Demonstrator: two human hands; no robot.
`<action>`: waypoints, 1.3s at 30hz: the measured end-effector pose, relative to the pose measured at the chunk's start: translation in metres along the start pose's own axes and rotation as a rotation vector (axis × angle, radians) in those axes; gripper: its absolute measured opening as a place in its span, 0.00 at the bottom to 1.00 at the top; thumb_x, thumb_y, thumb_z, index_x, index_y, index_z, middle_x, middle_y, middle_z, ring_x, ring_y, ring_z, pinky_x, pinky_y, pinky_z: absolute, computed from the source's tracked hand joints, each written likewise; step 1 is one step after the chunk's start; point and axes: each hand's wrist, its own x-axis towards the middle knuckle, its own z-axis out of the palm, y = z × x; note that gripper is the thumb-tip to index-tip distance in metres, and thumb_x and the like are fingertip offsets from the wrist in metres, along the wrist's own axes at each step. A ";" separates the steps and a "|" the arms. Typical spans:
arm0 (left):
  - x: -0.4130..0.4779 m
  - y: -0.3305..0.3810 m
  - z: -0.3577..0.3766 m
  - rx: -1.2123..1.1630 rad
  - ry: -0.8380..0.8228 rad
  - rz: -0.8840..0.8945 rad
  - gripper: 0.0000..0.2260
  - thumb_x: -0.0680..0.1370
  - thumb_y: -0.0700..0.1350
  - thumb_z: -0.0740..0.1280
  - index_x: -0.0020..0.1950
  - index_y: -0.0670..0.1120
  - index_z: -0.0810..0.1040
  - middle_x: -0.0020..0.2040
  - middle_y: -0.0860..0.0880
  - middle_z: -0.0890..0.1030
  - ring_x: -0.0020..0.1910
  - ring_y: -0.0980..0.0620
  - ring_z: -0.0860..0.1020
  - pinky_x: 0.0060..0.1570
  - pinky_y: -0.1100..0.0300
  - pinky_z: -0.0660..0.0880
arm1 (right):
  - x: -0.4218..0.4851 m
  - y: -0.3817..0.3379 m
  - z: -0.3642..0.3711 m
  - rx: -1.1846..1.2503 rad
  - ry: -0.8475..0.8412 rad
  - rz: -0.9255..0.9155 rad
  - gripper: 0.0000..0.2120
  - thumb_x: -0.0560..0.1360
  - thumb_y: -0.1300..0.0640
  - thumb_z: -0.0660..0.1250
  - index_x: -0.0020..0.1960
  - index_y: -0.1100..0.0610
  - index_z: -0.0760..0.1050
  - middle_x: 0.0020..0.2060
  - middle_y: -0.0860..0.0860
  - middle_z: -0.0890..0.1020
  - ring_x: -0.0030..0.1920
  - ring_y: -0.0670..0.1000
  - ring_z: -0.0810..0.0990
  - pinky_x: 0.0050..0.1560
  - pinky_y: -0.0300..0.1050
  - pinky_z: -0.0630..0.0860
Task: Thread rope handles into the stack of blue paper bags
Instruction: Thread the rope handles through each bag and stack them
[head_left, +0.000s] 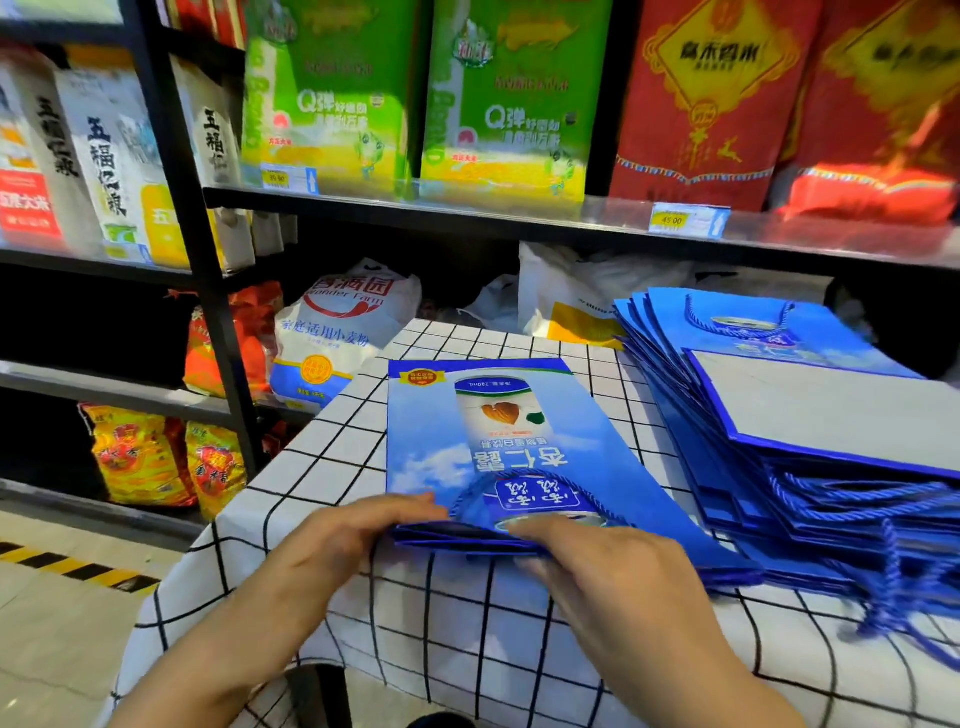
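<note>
On the bench (415, 634), our left grip (358, 527) lies flat-fingered on the bag's (467, 441) near left corner, and our right grip (597, 564) pinches its mouth beside a threaded rope (524, 472). We should part the mouth squarely before feeding more. The stack (810, 415) sits right.

Both bare forearms reach forward from the lower edge and converge. The left grip (358, 530) lies palm down, fingers nearly straight and pointing right, thumb hidden. The right grip (613, 577) pinches the near edge of the blue paper bag (493, 441), fingers above, one fingertip beneath.
</note>
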 end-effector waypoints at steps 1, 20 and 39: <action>-0.005 -0.004 0.002 -0.024 0.012 -0.051 0.11 0.51 0.56 0.77 0.30 0.64 0.81 0.40 0.56 0.84 0.45 0.66 0.78 0.53 0.71 0.72 | 0.001 0.001 -0.006 -0.007 0.025 0.009 0.09 0.68 0.44 0.56 0.44 0.44 0.71 0.26 0.41 0.79 0.26 0.45 0.76 0.23 0.38 0.66; 0.016 0.100 -0.055 -0.513 0.776 0.163 0.11 0.78 0.34 0.60 0.43 0.50 0.75 0.33 0.63 0.82 0.32 0.66 0.78 0.32 0.73 0.73 | 0.049 0.020 -0.052 1.126 0.375 0.597 0.19 0.57 0.60 0.72 0.48 0.54 0.75 0.38 0.44 0.84 0.38 0.39 0.81 0.37 0.28 0.73; 0.096 0.170 0.021 -0.796 0.434 0.108 0.20 0.68 0.31 0.70 0.56 0.46 0.74 0.50 0.46 0.82 0.42 0.50 0.82 0.39 0.56 0.80 | -0.011 0.100 -0.207 1.135 -0.035 0.654 0.32 0.62 0.69 0.73 0.59 0.45 0.72 0.49 0.49 0.84 0.49 0.52 0.84 0.41 0.43 0.81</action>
